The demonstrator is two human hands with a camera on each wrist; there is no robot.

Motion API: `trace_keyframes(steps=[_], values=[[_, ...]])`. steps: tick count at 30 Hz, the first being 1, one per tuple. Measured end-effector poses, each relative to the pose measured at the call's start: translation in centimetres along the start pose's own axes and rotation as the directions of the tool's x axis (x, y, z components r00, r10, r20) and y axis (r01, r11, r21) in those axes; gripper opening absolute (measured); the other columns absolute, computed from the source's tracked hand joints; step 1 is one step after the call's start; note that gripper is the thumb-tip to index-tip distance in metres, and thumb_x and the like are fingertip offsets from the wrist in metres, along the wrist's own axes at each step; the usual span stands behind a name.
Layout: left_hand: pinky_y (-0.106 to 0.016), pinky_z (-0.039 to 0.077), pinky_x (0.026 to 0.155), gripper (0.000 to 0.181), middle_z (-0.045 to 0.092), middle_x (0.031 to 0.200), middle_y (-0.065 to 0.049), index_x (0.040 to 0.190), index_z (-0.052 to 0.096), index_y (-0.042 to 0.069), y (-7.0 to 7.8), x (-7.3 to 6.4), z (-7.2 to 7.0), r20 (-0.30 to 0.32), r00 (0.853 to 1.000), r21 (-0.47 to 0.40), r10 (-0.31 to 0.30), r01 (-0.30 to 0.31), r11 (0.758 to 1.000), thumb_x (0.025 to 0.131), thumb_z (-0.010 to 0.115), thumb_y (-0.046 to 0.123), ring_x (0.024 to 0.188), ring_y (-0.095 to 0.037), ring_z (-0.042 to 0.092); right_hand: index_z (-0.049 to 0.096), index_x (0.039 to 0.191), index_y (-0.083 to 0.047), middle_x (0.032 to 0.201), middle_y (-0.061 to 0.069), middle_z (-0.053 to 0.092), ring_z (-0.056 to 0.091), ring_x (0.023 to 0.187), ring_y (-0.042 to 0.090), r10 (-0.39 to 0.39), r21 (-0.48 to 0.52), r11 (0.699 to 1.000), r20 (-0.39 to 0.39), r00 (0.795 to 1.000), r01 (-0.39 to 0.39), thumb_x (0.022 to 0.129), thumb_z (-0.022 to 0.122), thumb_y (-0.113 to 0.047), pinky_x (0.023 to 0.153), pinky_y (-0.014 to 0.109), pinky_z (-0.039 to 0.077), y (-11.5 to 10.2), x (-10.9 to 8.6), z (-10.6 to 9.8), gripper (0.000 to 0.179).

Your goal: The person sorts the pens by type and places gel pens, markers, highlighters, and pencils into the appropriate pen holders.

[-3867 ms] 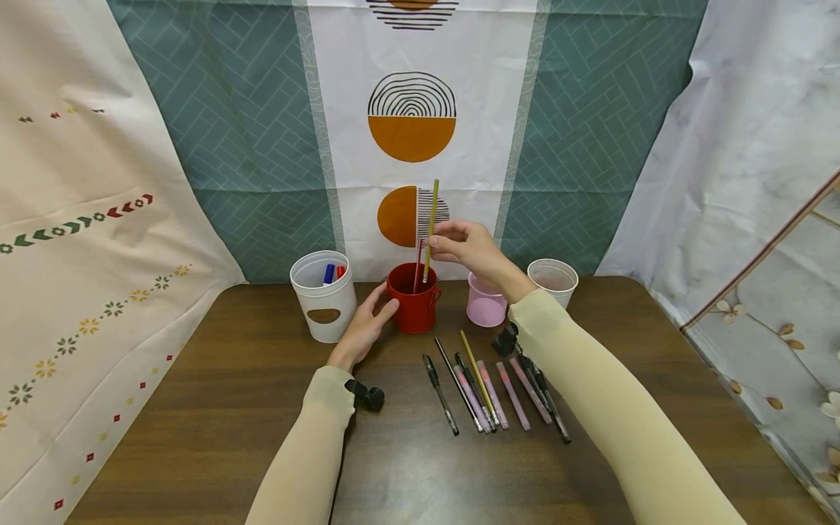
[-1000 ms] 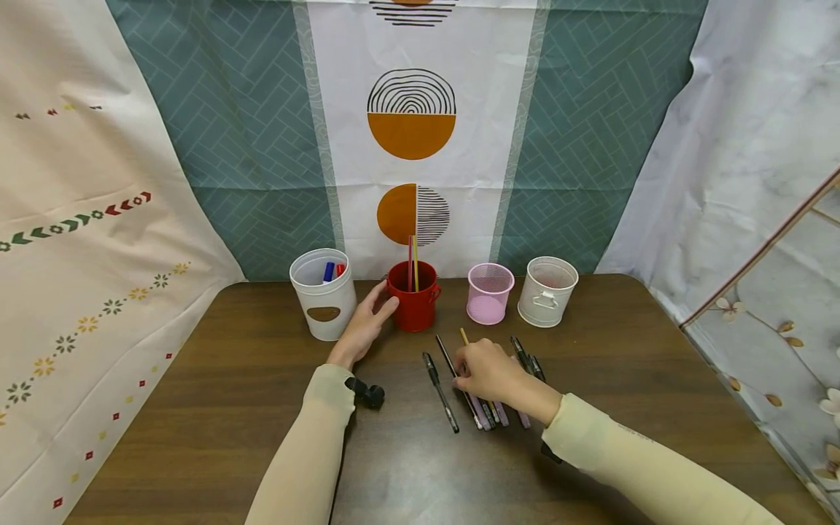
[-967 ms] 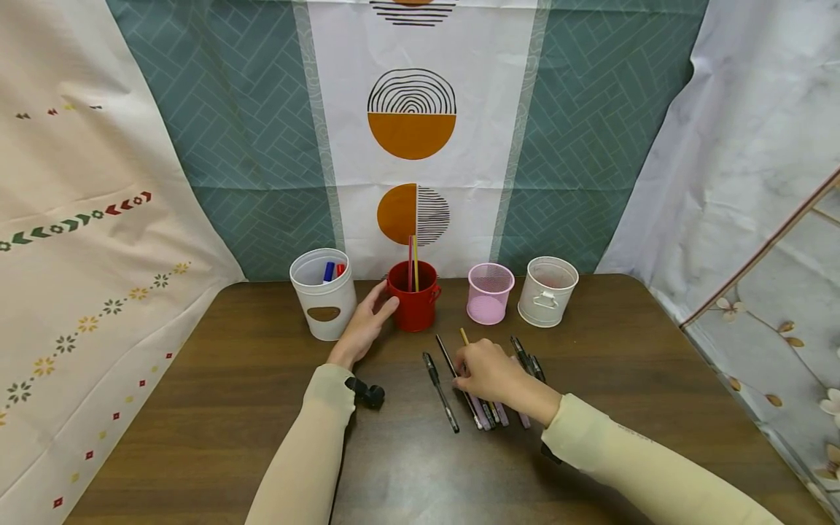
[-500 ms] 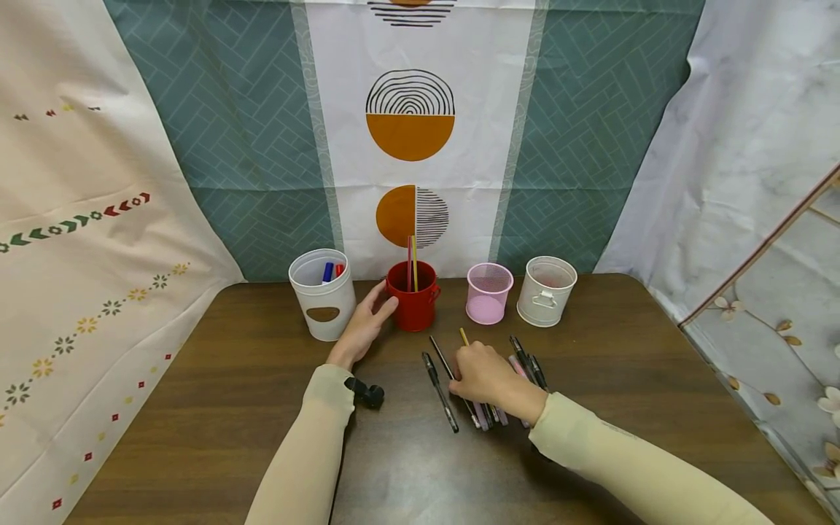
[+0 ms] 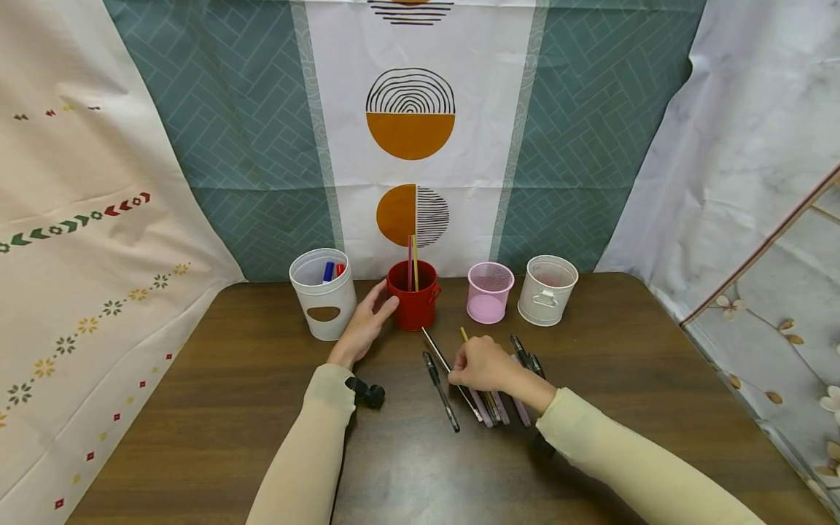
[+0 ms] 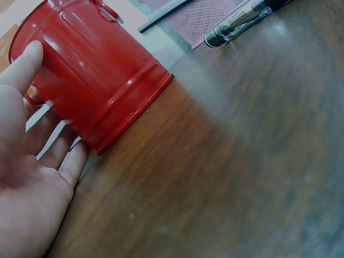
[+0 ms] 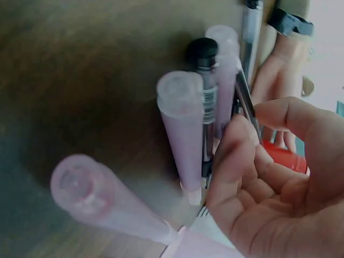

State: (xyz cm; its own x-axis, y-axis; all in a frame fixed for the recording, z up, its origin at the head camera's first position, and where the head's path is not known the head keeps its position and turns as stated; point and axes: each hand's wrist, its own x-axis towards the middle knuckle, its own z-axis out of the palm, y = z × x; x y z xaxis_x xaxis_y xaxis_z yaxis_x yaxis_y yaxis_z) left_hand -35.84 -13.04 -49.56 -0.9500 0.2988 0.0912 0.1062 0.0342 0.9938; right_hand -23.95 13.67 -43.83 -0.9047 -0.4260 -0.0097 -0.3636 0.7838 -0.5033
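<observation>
In the head view my left hand [image 5: 362, 328] holds the left side of a small red bucket [image 5: 415, 312]. The left wrist view shows its thumb on the front of the red bucket [image 6: 86, 59] and the other fingers round the back. A reddish pencil and a yellow pencil [image 5: 415, 255] stand in that bucket. My right hand [image 5: 485, 364] pinches a dark pencil [image 5: 437, 348] between thumb and fingertips, low over the pile. Close by lie pink-capped pens [image 7: 180, 123], a black pen [image 7: 207, 107], and another yellow pencil [image 5: 464, 334], partly hidden under the hand.
A white bucket [image 5: 323, 310] with a blue and a red marker stands left. A pink mesh cup [image 5: 489, 295] and a white bucket with a handle [image 5: 547, 300] stand right. A black pen [image 5: 441, 391] lies alone left of the pile; black pens [image 5: 527, 357] lie right of it.
The right hand went from above the red bucket, leaving the yellow pencil inside, down to the pile. The dark pencil has since shifted left and toward the bucket. The left hand stays put.
</observation>
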Motion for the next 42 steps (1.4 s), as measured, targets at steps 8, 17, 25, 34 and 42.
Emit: trace_keyframes(steps=[8, 17, 25, 34, 42], values=[[-0.053, 0.027, 0.128, 0.073, 0.022, 0.176, -0.013, 0.170, 0.024, 0.011, 1.3, -0.3, -0.1, 0.030, 0.998, -0.029, -0.046, 0.047, 0.998, 0.109, 0.062, 0.026, 0.161, -0.037, 0.022, 0.074, 0.086, -0.007, 0.069, 0.002, 0.071, 0.069, 0.060, 0.012, 0.043, 0.327, 0.943, 0.033, 0.999, -0.052, 0.091, 0.072, -0.009, 0.058, 0.026, 0.059, 1.1, 0.2, -1.0, 0.005], [-0.054, 0.023, 0.129, 0.073, 0.021, 0.176, -0.007, 0.170, 0.024, 0.018, 0.1, 0.0, 0.0, 0.010, 1.000, -0.025, -0.020, 0.020, 0.999, 0.109, 0.061, 0.033, 0.162, -0.033, 0.020, 0.070, 0.106, 0.005, 0.093, 0.014, 0.074, 0.076, 0.078, 0.021, 0.030, 0.587, 0.809, 0.035, 0.999, -0.045, 0.097, 0.071, -0.006, 0.079, 0.044, 0.066, 2.2, 0.7, -1.5, 0.014], [-0.051, 0.030, 0.127, 0.070, 0.029, 0.174, -0.006, 0.169, 0.029, 0.018, -0.1, -0.1, 0.0, -0.003, 1.000, 0.019, 0.018, -0.018, 1.000, 0.109, 0.061, 0.035, 0.160, -0.032, 0.028, 0.065, 0.115, 0.008, 0.099, 0.017, 0.074, 0.077, 0.086, 0.026, 0.020, 0.689, 0.724, -0.056, 0.998, 0.024, 0.100, 0.071, -0.004, 0.088, 0.052, 0.063, 2.5, 1.6, -1.9, 0.020], [-0.051, 0.027, 0.129, 0.071, 0.027, 0.174, -0.008, 0.169, 0.027, 0.017, -0.1, 0.0, 0.0, 0.001, 1.000, -0.009, 0.014, -0.014, 1.000, 0.109, 0.061, 0.033, 0.160, -0.032, 0.026, 0.062, 0.124, 0.011, 0.106, 0.016, 0.076, 0.077, 0.096, 0.036, 0.023, 0.789, 0.611, -0.096, 0.995, 0.062, 0.103, 0.067, -0.002, 0.100, 0.064, 0.053, 2.6, 3.5, -3.8, 0.025], [-0.051, 0.025, 0.129, 0.071, 0.026, 0.175, -0.008, 0.170, 0.025, 0.018, -0.1, 0.0, 0.1, 0.006, 1.000, -0.021, 0.016, -0.016, 1.000, 0.110, 0.060, 0.031, 0.160, -0.033, 0.025, 0.060, 0.128, 0.013, 0.105, 0.010, 0.075, 0.078, 0.093, 0.027, 0.051, 0.813, 0.575, -0.144, 0.988, 0.088, 0.103, 0.067, -0.002, 0.094, 0.044, 0.062, 2.5, 5.2, -6.5, 0.030]])
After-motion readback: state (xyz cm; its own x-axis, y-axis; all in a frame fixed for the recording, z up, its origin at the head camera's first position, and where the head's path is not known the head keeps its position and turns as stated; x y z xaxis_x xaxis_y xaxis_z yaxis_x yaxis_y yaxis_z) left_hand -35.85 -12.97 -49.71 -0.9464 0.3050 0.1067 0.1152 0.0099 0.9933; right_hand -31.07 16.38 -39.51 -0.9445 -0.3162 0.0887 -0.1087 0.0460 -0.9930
